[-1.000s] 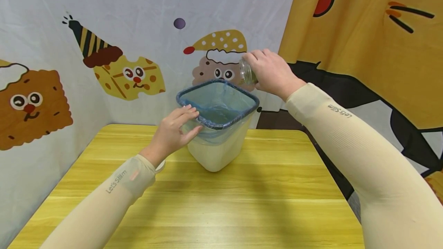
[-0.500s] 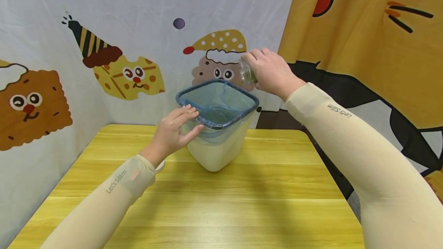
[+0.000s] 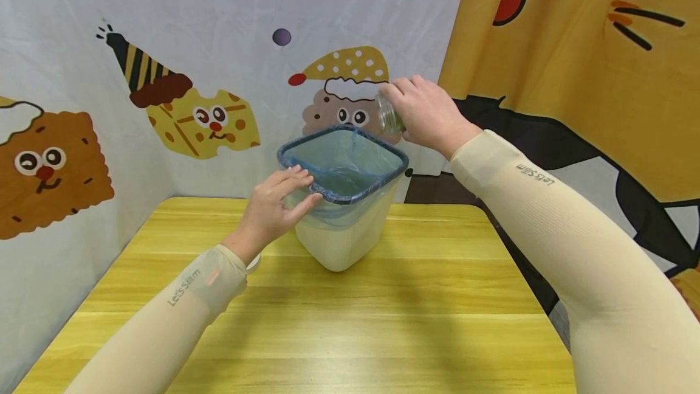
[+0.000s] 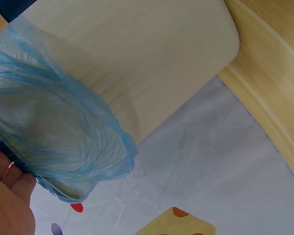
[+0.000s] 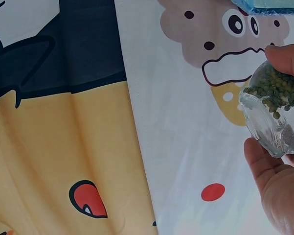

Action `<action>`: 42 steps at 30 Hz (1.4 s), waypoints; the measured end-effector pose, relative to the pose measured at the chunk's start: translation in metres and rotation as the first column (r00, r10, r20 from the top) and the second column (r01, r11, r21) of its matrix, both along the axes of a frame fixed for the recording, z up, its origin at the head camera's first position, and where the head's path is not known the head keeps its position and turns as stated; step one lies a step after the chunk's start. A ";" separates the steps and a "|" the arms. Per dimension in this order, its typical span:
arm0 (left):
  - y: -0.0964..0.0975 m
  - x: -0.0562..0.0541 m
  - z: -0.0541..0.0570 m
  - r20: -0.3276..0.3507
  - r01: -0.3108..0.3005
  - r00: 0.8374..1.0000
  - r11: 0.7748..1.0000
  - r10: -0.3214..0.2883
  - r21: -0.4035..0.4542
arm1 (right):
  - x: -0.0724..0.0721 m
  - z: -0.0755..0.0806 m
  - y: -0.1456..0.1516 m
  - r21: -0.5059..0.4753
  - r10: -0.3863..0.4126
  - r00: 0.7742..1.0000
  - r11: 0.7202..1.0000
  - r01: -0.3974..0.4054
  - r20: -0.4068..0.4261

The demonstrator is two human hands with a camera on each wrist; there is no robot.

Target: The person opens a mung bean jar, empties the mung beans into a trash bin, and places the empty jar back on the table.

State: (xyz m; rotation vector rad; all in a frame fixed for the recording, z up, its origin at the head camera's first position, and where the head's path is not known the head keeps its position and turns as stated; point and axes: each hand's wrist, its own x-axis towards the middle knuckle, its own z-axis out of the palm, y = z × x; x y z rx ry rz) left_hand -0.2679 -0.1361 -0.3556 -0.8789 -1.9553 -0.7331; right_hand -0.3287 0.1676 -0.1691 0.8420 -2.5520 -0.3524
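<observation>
We have a wide yellow wood-grain table (image 3: 415,321) before the squarish cream bin (image 3: 339,248), whose blue-bagged rim (image 3: 358,198) our left hand (image 3: 273,202) touches, fingers nearly straight. Above the bin's right edge, apart from it, our right hand (image 3: 429,111) grips a tilted clear-glass jar (image 3: 387,115) of round green beans (image 5: 275,93), practically unmoved since half a second ago.

Head view looks forward and down on the squarish cream plastic bin (image 3: 338,243); left-wrist view shares it, close; right-wrist view faces yellow-and-white printed cloth (image 5: 176,122), sharing the clear-glass jar (image 5: 270,122) at three o'clock.
</observation>
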 end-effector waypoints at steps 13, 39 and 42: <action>0.003 0.001 0.003 0.004 -0.026 1.000 1.000 0.026 0.004 | 0.000 0.006 0.000 0.025 0.020 1.000 0.999 -0.020 -0.022; 0.002 0.003 0.002 0.033 -0.031 0.999 0.999 0.030 0.012 | -0.002 0.004 -0.003 0.080 0.119 0.984 0.991 -0.109 -0.134; 0.002 0.003 0.002 0.036 -0.029 0.999 1.000 0.029 0.012 | -0.002 0.003 -0.003 0.096 0.137 0.979 0.988 -0.124 -0.151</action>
